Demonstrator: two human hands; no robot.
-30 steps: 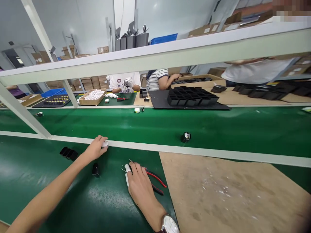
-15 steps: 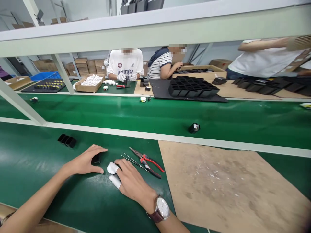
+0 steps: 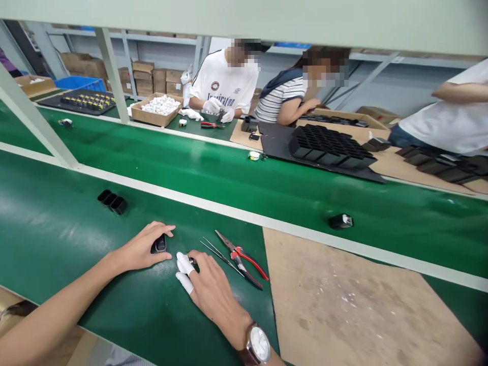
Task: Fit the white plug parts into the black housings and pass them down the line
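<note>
The black cup (image 3: 160,243) is loosely ringed by the half-open left hand (image 3: 142,247) — a mostly hidden small part (image 3: 192,261) is held in the curled right hand (image 3: 212,282), left of the tweezers (image 3: 221,256).

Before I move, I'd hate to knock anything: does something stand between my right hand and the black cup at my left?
Nothing visible stands between the right hand and the cup; the left hand's thumb borders that gap. The tweezers and pliers lie off to the right.

Bright, diffuse light leaves pale glare on the glossy dark-green tabletop (image 3: 49,213) toward nine o'clock; blocky pixelation around twelve to one; four-o'clock edge darkened.
</note>
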